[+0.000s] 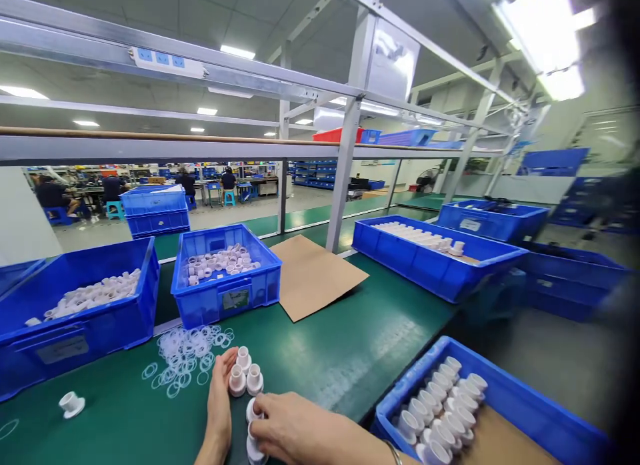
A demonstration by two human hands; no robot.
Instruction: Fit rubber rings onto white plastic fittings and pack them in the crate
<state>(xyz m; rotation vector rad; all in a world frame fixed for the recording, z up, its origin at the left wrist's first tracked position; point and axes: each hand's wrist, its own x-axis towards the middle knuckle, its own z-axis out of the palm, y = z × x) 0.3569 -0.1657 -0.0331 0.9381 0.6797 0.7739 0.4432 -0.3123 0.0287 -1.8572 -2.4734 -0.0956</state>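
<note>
the labels come first: a pale label [63, 349] sits on the front of the left blue bin [120, 335], further left of the left hand, and a darker-framed label [235, 299] on the middle blue bin [200, 309], beyond that hand. another label [470, 225] is on a far blue bin [510, 223], ahead and to the right of the right hand. the writing on all three is too small to read.

the left hand [220, 398] stands on edge, palm turned right, fingers together and slightly cupped beside the white fittings [254, 379]; it is spread open rather than gripping. the right hand [293, 421] reaches in from the right, palm down, fingers bent onto the nearer fittings; how firmly they are closed i cannot tell. a bracelet [393, 453] circles its wrist.

the fittings stand upright on the green table [310, 355], between and under the hands. clear rings [187, 351] lie scattered just beyond the left hand, a single fitting [71, 405] well to its left. right of the right hand, a blue box [530, 385] holds more fittings in rows.
</note>
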